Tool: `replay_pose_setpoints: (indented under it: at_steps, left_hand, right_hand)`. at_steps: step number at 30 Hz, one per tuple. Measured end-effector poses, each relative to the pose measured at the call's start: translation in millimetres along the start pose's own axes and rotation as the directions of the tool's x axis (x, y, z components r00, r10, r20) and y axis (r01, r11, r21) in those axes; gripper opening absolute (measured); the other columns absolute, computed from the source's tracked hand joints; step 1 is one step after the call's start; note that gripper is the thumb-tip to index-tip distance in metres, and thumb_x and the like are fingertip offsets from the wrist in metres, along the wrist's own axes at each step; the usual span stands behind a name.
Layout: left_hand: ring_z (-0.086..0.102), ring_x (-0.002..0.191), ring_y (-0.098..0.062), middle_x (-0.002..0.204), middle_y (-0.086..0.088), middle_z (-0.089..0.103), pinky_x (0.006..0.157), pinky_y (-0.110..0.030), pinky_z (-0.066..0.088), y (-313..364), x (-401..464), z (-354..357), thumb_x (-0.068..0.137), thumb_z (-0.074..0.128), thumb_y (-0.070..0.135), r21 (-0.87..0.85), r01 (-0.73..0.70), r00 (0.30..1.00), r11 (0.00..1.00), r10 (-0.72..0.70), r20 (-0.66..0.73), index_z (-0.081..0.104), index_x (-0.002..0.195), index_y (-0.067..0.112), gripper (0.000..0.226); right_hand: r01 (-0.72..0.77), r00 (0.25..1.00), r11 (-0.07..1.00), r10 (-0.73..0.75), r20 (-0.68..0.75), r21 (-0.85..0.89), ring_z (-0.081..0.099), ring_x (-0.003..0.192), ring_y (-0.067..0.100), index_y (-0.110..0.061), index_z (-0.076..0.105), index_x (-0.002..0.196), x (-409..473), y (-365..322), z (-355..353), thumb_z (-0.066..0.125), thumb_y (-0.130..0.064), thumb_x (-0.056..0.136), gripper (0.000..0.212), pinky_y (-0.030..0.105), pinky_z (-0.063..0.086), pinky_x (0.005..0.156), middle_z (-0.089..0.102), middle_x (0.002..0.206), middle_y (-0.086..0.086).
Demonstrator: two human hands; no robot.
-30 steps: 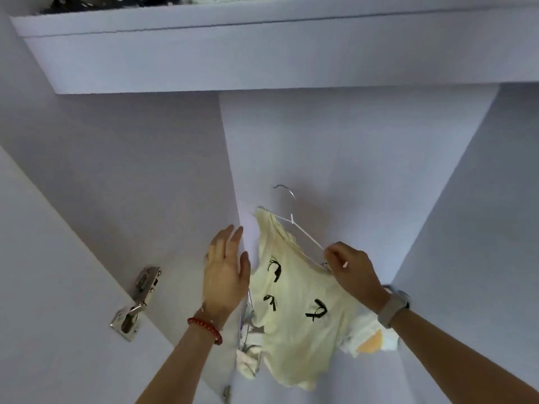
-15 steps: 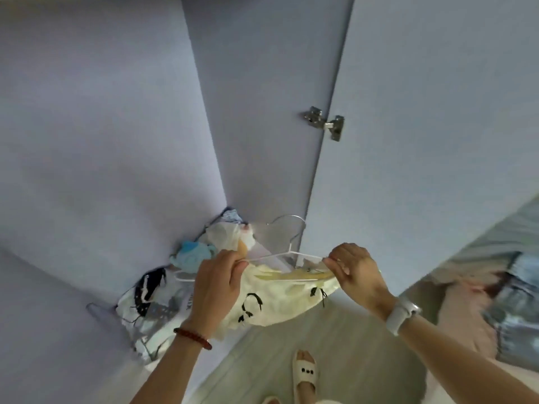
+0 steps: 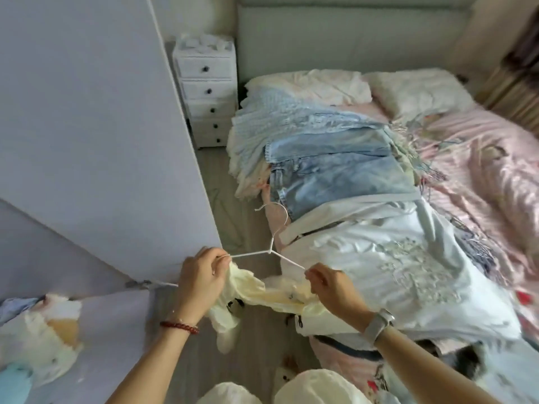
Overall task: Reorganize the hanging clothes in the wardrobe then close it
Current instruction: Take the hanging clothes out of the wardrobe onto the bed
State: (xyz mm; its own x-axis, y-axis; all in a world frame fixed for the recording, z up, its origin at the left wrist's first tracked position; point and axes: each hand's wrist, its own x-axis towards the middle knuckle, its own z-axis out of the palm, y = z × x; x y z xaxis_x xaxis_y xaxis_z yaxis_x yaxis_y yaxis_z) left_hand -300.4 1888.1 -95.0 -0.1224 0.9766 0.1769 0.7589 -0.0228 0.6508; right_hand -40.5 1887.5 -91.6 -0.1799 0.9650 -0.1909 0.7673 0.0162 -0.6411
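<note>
Now I have the thin white wire hanger [image 3: 269, 252] stretched between my hands, left hand [image 3: 201, 282] pinching one arm tip, right hand [image 3: 331, 287] pinching the other. The small pale yellow cotton garment [image 3: 262, 295] sags below my fingers (half bunched). I'd keep both pinches firm and level, then lay it beyond my fingertips on the pink-sheeted bed [image 3: 481, 158].

A bed [image 3: 481, 158] is taking up the right side — two pillows [image 3: 417, 88] are lying at its head, under a pale headboard [image 3: 335, 33]. A white drawer chest [image 3: 205, 91] (five drawers, dark knobs) is standing beside it on the grey floor [image 3: 230, 205].
</note>
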Motion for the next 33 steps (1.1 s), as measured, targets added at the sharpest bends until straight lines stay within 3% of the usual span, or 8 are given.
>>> replay_pose_setpoints:
  at_steps: [3, 7, 14, 17, 21, 26, 29, 33]
  left_hand:
    - [0.061, 0.072, -0.031, 0.081, -0.005, 0.067, 0.071, -0.04, 0.049, 52.1, 22.1, 46.8, 0.082, 0.056, 0.025, -0.033, -0.079, 0.992, 0.996, 0.082, 0.099, 0.066, 0.078, 0.01, 0.019]
    - [0.059, 0.069, -0.027, 0.08, -0.005, 0.065, 0.07, -0.037, 0.044, 111.4, 39.7, 95.8, 0.079, 0.052, 0.024, -0.068, -0.275, 0.93, 0.959, 0.284, 0.234, 0.066, 0.077, 0.007, 0.022]
    - [0.059, 0.075, -0.027, 0.08, -0.009, 0.066, 0.08, -0.032, 0.03, 195.0, 84.9, 163.2, 0.081, 0.056, 0.021, -0.085, -0.615, 0.727, 0.784, 0.605, 0.326, 0.069, 0.081, 0.007, 0.019]
    - [0.058, 0.089, -0.029, 0.088, -0.008, 0.067, 0.096, -0.038, 0.022, 213.8, 109.6, 184.0, 0.087, 0.06, 0.018, -0.075, -0.664, 0.688, 0.744, 0.647, 0.33, 0.068, 0.087, 0.009, 0.012]
    - [0.048, 0.108, -0.027, 0.103, -0.005, 0.063, 0.107, -0.041, 0.01, 205.9, 157.2, 195.6, 0.093, 0.05, 0.023, -0.033, -0.593, 0.726, 0.804, 0.552, 0.409, 0.065, 0.095, 0.014, 0.018]
    - [0.046, 0.105, -0.031, 0.108, -0.014, 0.06, 0.098, -0.041, 0.027, 125.7, 229.6, 164.2, 0.094, 0.048, 0.017, -0.036, -0.334, 0.859, 0.942, 0.32, 0.398, 0.065, 0.096, 0.009, 0.019]
    - [0.047, 0.099, -0.032, 0.106, -0.018, 0.058, 0.091, -0.039, 0.03, 76.0, 268.1, 127.3, 0.094, 0.047, 0.01, -0.03, -0.16, 0.942, 0.987, 0.162, 0.293, 0.064, 0.095, 0.004, 0.018]
    - [0.046, 0.104, -0.035, 0.109, -0.019, 0.058, 0.094, -0.045, 0.031, 51.8, 311.2, 79.6, 0.092, 0.048, 0.008, 0.007, -0.06, 0.998, 0.998, 0.06, 0.007, 0.064, 0.096, 0.003, 0.018]
  right_hand:
    - [-0.093, 0.987, 0.994, 0.099, -0.129, 0.051, 0.059, 0.056, 0.021, -0.011, 0.06, 0.081, -19.7, 47.6, -33.5, 0.05, -0.021, 0.094, 0.019, 0.038, 0.048, 0.057, 0.063, 0.063, 0.004]
    - [-0.244, 0.928, 0.958, 0.275, -0.252, 0.148, 0.058, 0.054, 0.021, -0.01, 0.059, 0.081, -60.7, 93.8, -52.7, 0.048, -0.027, 0.094, 0.024, 0.04, 0.048, 0.056, 0.061, 0.059, 0.002]
    - [-0.369, 0.714, 0.843, 0.527, -0.46, 0.393, 0.06, 0.053, 0.021, -0.009, 0.059, 0.084, -94.5, 108.2, -63.8, 0.045, -0.027, 0.095, 0.026, 0.04, 0.05, 0.058, 0.059, 0.055, -0.001]
    - [-0.382, 0.637, 0.816, 0.573, -0.516, 0.434, 0.057, 0.053, 0.025, -0.006, 0.055, 0.091, -78.0, 103.8, -70.5, 0.044, -0.025, 0.096, 0.023, 0.041, 0.047, 0.056, 0.06, 0.058, 0.007]
    - [-0.416, 0.594, 0.822, 0.569, -0.569, 0.388, 0.054, 0.054, 0.015, -0.006, 0.056, 0.097, -26.9, 89.8, -72.5, 0.045, -0.024, 0.095, 0.02, 0.033, 0.048, 0.057, 0.057, 0.063, -0.003]
    - [-0.399, 0.683, 0.862, 0.506, -0.527, 0.311, 0.06, 0.059, 0.028, -0.006, 0.06, 0.099, 75.5, 48.9, -56.4, 0.048, -0.021, 0.095, 0.019, 0.039, 0.047, 0.059, 0.06, 0.06, 0.006]
    - [-0.324, 0.778, 0.924, 0.382, -0.499, 0.202, 0.062, 0.067, 0.032, -0.007, 0.061, 0.099, 145.4, 13.3, -46.2, 0.047, -0.02, 0.095, 0.02, 0.038, 0.045, 0.059, 0.067, 0.071, 0.013]
    - [-0.185, 0.829, 0.968, 0.247, -0.502, 0.171, 0.059, 0.062, 0.032, -0.005, 0.061, 0.096, 220.4, -31.6, -45.1, 0.048, -0.017, 0.094, 0.018, 0.037, 0.044, 0.056, 0.065, 0.07, 0.013]
